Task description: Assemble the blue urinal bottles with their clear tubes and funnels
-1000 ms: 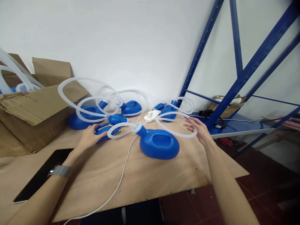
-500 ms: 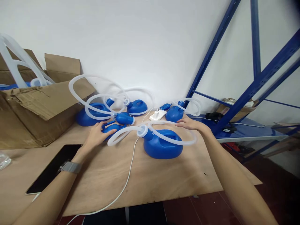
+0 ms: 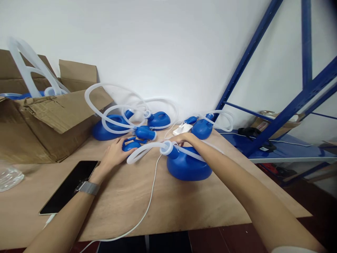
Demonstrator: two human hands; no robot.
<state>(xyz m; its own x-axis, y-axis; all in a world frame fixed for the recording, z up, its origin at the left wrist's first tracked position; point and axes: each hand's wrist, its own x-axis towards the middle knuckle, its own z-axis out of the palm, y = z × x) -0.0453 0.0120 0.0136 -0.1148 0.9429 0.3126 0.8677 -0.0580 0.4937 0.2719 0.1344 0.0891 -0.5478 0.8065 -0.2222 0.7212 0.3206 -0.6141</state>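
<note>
Right hand moved behind one blue bottle, grip hidden; left hand clasps one blue piece.

No text can be read. A small pale label is seen on a dark item at the right of the frame, too small to be deciphered.

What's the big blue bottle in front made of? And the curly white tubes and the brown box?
Blue bottle: probably hard plastic, smooth and slightly shiny, with rounded sides. White tubes: perhaps soft plastic or silicone, cloudy, bending in loops. Brown box: looks like cardboard, dull, with creased flaps.
</note>
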